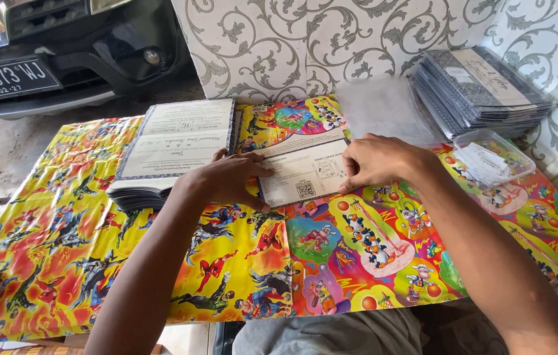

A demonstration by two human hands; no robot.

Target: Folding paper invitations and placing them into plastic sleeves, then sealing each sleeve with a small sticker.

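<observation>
I sit at a low table (62,217) with a bright cartoon cover in yellow, red and pink. Behind it stands a white wall (279,39) with grey curly leaves. To my left is grey ground (3,148), and the black front of a car (62,46). Daylight falls on everything.

Both hands palm-down, left hand (230,177) and right hand (374,161) flat, fingers spread.

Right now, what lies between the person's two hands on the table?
In the head view, a pale printed card spans the gap; the left hand presses its left edge and the right hand its right edge.
</observation>
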